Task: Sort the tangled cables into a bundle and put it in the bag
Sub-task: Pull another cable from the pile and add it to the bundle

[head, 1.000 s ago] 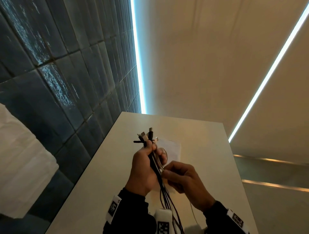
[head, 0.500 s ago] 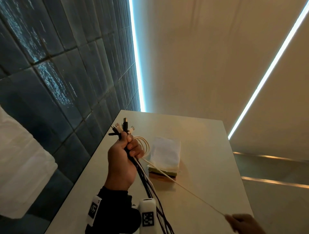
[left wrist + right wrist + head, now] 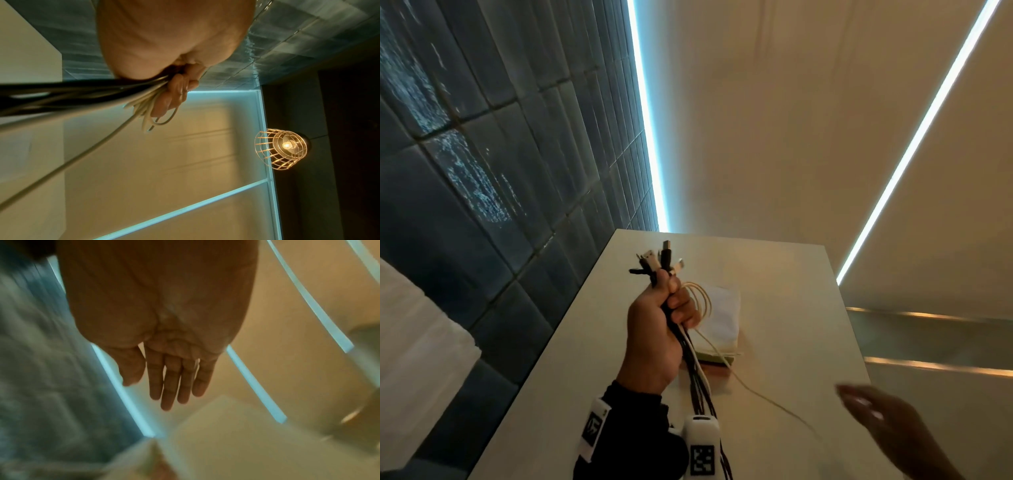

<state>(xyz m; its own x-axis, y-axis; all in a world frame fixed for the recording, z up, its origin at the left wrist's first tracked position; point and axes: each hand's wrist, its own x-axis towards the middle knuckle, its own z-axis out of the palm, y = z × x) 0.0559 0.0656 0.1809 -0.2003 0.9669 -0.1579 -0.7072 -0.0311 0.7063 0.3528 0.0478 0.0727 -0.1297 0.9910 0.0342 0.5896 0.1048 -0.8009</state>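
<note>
Black and white cables (image 3: 690,356) are gripped in the left hand (image 3: 657,329) above the pale table (image 3: 791,308) in the head view, plugs pointing up; a cream cable (image 3: 753,390) trails toward the blurred right hand (image 3: 883,421), and the white bag (image 3: 722,318) lies on the table behind. From the left wrist, fingers (image 3: 174,92) curl round the bundle. From the right wrist, the fingers (image 3: 172,378) are straight and hold nothing.
</note>
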